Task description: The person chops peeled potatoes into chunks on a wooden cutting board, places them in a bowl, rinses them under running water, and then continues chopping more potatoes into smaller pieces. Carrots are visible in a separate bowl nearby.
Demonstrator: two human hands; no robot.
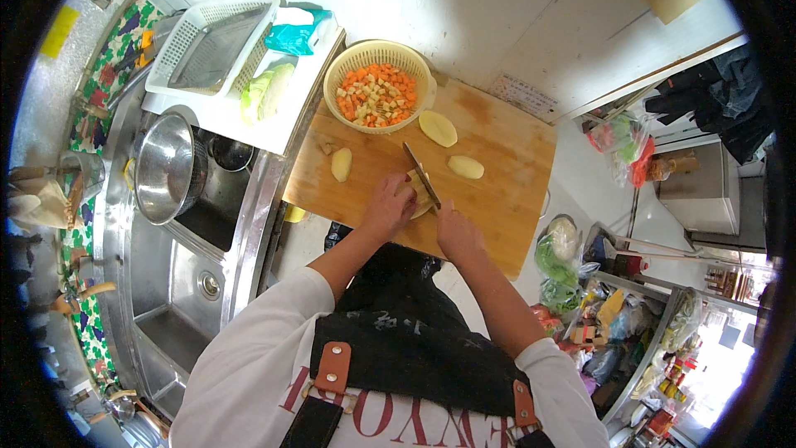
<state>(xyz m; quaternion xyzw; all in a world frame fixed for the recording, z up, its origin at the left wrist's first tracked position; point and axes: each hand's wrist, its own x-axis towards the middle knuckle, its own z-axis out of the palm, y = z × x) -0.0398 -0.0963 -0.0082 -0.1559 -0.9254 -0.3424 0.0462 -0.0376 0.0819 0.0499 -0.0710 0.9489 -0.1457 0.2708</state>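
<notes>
My right hand grips the handle of a kitchen knife, its blade pointing up and to the left. Under and beside the blade lies a pale piece of potato, partly hidden by my fingers. With bent fingers my left hand holds that piece down on the wooden cutting board. Around them on the board rest a halved potato, a peeled potato and another potato piece. A cream plastic colander at the board's far edge holds diced carrot and pale cubes.
Left of the board, a white counter carries a cabbage piece, a white plastic basket and a teal tissue pack. A metal colander stands by the steel sink. Bagged vegetables lie to the right.
</notes>
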